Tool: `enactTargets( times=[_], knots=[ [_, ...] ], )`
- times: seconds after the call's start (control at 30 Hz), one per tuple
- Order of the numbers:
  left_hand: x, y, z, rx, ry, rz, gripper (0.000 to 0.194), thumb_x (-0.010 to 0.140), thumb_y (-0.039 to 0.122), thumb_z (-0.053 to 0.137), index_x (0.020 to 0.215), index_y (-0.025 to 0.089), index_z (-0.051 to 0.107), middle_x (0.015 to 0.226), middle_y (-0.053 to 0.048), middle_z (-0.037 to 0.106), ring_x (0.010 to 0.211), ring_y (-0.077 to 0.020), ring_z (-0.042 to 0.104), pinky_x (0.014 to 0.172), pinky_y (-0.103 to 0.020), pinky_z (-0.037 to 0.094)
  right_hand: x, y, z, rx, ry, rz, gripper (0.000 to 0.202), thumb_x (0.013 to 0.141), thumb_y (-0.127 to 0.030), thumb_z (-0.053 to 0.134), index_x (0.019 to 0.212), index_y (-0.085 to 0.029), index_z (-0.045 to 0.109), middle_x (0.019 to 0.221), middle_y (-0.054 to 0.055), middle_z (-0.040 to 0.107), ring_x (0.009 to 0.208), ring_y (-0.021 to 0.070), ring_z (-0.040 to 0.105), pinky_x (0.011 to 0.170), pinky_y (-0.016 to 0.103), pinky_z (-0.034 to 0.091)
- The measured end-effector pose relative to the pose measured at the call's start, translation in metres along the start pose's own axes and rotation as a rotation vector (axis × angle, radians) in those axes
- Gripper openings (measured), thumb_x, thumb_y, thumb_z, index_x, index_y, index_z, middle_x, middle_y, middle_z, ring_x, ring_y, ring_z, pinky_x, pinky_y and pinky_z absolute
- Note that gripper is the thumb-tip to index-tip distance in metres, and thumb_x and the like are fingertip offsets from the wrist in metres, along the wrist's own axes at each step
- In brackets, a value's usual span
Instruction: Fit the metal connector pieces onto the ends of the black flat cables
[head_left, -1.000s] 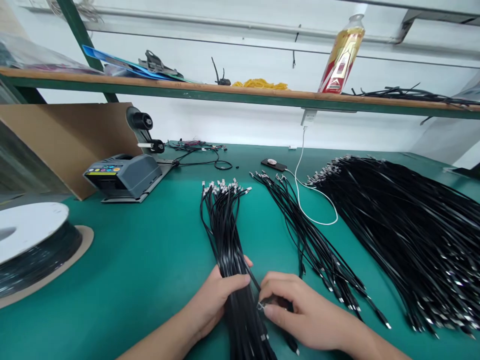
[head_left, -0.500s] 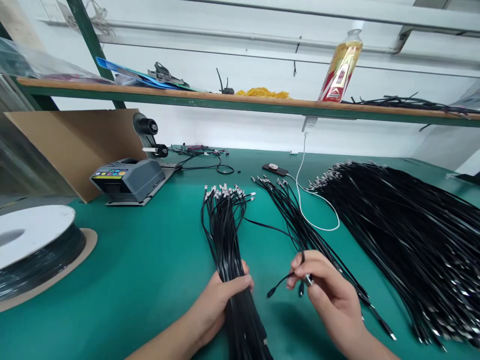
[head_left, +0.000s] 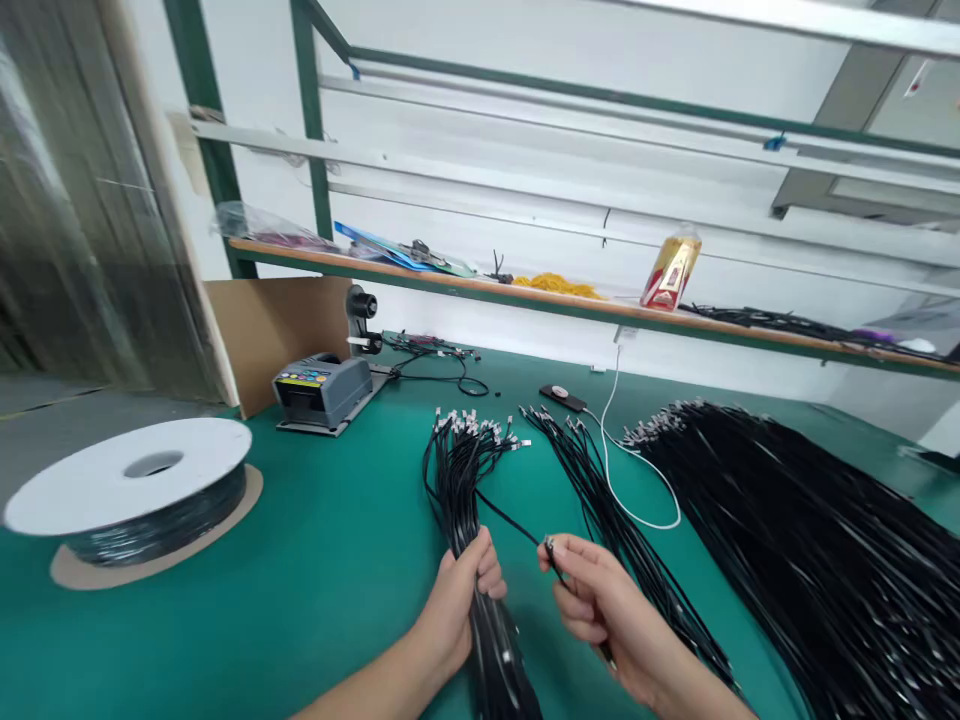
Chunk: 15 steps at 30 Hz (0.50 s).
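Observation:
My left hand (head_left: pixel 459 600) is wrapped around a thick bundle of black cables (head_left: pixel 456 490), whose silver connectors fan out at the far end. Its near part runs down past the bottom edge of the view. Between thumb and fingers, my right hand (head_left: pixel 600 610) pinches a single black cable (head_left: pixel 508 516) that stretches back toward the bundle. A dark cable end shows beneath that hand. Just beyond my right hand lies a smaller group of black cables (head_left: pixel 600 490), with metal connectors at its far end.
A large pile of black cables (head_left: pixel 795 540) covers the right side. At left stand a white spool (head_left: pixel 82 480) and a grey tape dispenser (head_left: pixel 326 390). A white cord (head_left: pixel 622 500) curves behind. Above the green table (head_left: pixel 330 560), a shelf (head_left: pixel 465 285) carries a bottle (head_left: pixel 673 268).
My right hand has shifted left toward the bundle, drawing the single cable closer. The left hand keeps its hold. The camera view has tilted up and turned left.

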<state>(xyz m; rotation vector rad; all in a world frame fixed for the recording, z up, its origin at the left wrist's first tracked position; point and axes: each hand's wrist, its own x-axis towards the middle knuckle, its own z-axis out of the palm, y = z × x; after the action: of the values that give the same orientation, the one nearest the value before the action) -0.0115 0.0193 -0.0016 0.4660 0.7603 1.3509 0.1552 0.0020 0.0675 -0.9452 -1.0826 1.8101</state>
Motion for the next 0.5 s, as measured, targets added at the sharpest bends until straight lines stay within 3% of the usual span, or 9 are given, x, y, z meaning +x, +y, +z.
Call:
enactTargets(
  times=[0.1,0.17,0.23,0.27,0.37,0.5],
  knots=[
    [0.007,0.008,-0.005,-0.098,0.003,0.09,0.059,0.067,0.05,0.087,0.057,0.02,0.037,0.052,0.011,0.031,0.045,-0.0034,0.024,0.043,-0.018,0.026,-0.021,-0.057,0.013,-0.088,-0.054,-0.194,0.03,0.084,-0.045,0.074,0.087,-0.017,0.067,0.054,-0.009,0.029,0.045,0.0043,0.014,0.039,0.019,0.009],
    [0.009,0.013,-0.01,-0.146,0.001,0.108,0.056,0.072,0.045,0.085,0.057,0.02,0.037,0.052,0.011,0.032,0.045,-0.0035,0.025,0.043,-0.018,0.028,-0.048,-0.098,0.021,-0.055,-0.001,-0.532,0.02,0.085,-0.039,0.072,0.089,-0.02,0.069,0.061,-0.006,0.038,0.046,0.005,0.013,0.037,0.021,0.01],
    [0.011,0.015,-0.014,-0.186,-0.006,0.101,0.05,0.082,0.038,0.077,0.058,0.02,0.038,0.052,0.011,0.032,0.043,-0.0041,0.027,0.042,-0.018,0.029,-0.076,-0.133,0.028,0.063,0.129,-0.908,0.011,0.086,-0.032,0.069,0.088,-0.021,0.07,0.082,0.0,0.051,0.048,0.0058,0.011,0.036,0.023,0.011],
    [0.011,0.015,-0.016,-0.204,-0.01,0.09,0.047,0.088,0.035,0.072,0.058,0.019,0.039,0.052,0.011,0.033,0.042,-0.0045,0.028,0.042,-0.018,0.03,-0.087,-0.146,0.031,0.089,0.17,-1.006,0.009,0.088,-0.028,0.065,0.089,-0.022,0.07,0.087,0.001,0.051,0.049,0.0064,0.012,0.036,0.023,0.013],
    [0.012,0.014,-0.018,-0.249,-0.018,0.043,0.041,0.095,0.028,0.062,0.061,0.018,0.043,0.052,0.012,0.034,0.04,-0.0048,0.031,0.04,-0.018,0.031,-0.105,-0.17,0.037,0.072,0.261,-1.068,0.013,0.09,-0.023,0.06,0.087,-0.021,0.072,0.092,0.004,0.051,0.05,0.008,0.013,0.035,0.024,0.014],
    [0.009,0.015,-0.017,-0.285,-0.014,-0.012,0.035,0.098,0.034,0.059,0.069,0.017,0.051,0.052,0.012,0.034,0.038,-0.0043,0.03,0.037,-0.018,0.03,-0.091,-0.185,0.045,-0.084,0.271,-0.914,0.009,0.086,-0.025,0.065,0.084,-0.019,0.072,0.091,0.004,0.055,0.051,0.007,0.014,0.036,0.023,0.01]
  ],
)
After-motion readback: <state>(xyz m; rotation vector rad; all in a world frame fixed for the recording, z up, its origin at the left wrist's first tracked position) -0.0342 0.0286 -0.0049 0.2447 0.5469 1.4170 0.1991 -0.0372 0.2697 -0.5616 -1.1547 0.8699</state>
